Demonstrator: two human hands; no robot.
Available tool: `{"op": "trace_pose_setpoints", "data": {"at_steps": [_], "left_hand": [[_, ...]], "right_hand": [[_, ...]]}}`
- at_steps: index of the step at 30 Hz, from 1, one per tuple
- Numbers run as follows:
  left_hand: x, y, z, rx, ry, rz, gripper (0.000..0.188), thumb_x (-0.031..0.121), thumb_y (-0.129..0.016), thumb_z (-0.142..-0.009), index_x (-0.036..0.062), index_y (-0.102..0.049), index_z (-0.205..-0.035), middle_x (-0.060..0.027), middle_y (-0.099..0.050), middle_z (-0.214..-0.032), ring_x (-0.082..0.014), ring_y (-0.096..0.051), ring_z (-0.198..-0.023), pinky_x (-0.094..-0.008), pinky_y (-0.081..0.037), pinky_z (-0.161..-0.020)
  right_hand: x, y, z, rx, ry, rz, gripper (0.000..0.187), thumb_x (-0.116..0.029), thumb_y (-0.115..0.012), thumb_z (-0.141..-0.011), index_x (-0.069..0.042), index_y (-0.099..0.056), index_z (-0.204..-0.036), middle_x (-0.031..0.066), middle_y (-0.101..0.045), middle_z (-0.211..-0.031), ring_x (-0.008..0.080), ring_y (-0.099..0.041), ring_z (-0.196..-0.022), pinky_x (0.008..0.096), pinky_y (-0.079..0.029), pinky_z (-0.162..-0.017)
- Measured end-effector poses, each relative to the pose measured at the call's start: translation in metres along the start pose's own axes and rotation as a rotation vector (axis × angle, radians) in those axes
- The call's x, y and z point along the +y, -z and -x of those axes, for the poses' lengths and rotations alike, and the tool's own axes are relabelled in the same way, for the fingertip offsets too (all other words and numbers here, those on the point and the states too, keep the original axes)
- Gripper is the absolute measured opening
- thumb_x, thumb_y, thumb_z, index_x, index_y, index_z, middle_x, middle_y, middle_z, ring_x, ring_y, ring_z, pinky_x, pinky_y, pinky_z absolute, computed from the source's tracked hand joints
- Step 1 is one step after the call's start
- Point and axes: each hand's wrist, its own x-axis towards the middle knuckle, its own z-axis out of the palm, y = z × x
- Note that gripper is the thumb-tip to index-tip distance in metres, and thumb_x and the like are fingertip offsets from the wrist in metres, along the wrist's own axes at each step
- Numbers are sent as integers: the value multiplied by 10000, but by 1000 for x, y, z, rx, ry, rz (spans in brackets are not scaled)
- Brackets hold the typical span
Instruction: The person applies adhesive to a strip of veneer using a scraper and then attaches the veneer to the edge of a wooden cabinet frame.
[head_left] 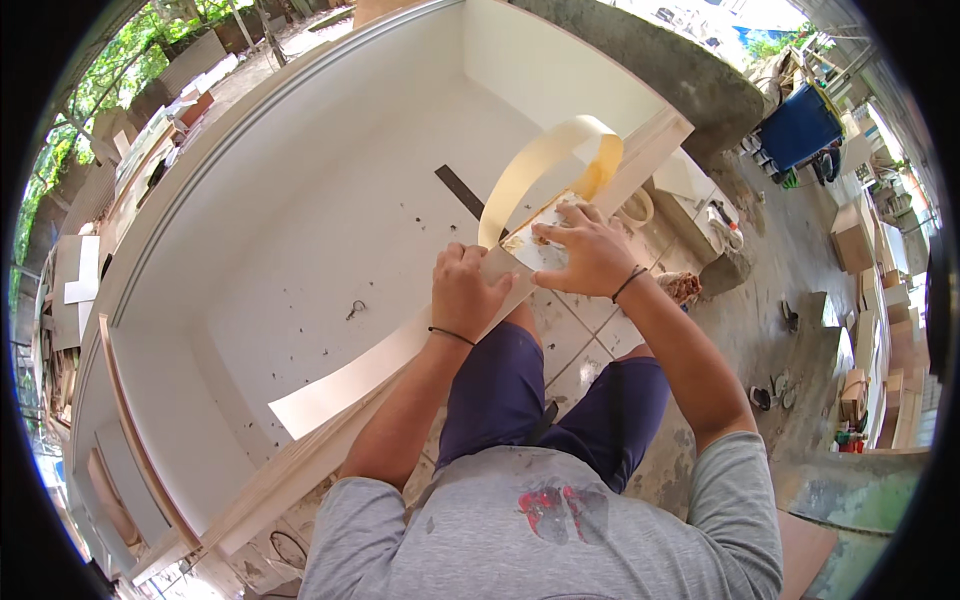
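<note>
A long, thin edging strip (345, 393) runs along the near edge of a large white cabinet carcass (330, 230). Its lower-left end hangs loose over the inside, and its other end curls up in a cream-yellow loop. My left hand (463, 285) is closed over the strip and the edge, thumb toward the right. Just right of it, my right hand (590, 250) grips a whitish, brown-stained flat piece (535, 240) at the edge, its fingers bent over the top. What lies under my right palm is hidden.
A dark flat bar (460, 192) and scattered dark bits lie inside the cabinet. Beyond the edge, a roll of tape (637, 209) sits near a concrete block (725, 270). A blue bin (800, 128) stands at the far right; boards (870, 300) lean along the right side.
</note>
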Motion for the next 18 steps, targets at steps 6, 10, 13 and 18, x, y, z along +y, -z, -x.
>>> {"op": "trace_pose_setpoints", "data": {"at_steps": [6,10,13,18], "left_hand": [[2,3,-1,-3,4,-7,370,221,-825,-684,-3,-674,-936,-153,-603,-962,-343,-593,-953,-428,-493,-849],[6,6,-2,-49,34,-46,373,234,-823,-686,8,-678,-945,-144,-602,-972,-336,-594,-956,-425,-493,-851],[5,1,-2,-29,13,-52,380,244,-822,-688,10,-680,-952,-137,-601,-971,-330,-596,-959,-424,-492,-852],[2,3,-1,-58,31,-74,410,264,-813,-695,37,-665,-1002,-110,-583,-1011,-305,-577,-978,-423,-474,-847]], "right_hand": [[-4,-4,14,108,19,45,685,-561,-716,-645,-220,-688,-1239,191,-528,-1351,393,-429,-1319,624,-340,-1032],[5,7,2,30,32,2,654,-552,-711,-650,-212,-704,-1209,187,-560,-1297,387,-444,-1303,614,-357,-1015],[4,10,-7,10,15,9,655,-555,-716,-660,-217,-699,-1220,185,-543,-1335,380,-436,-1316,591,-367,-1019],[-10,19,-9,-91,-45,84,668,-564,-715,-671,-229,-684,-1248,179,-518,-1389,370,-425,-1337,550,-384,-1029]]}}
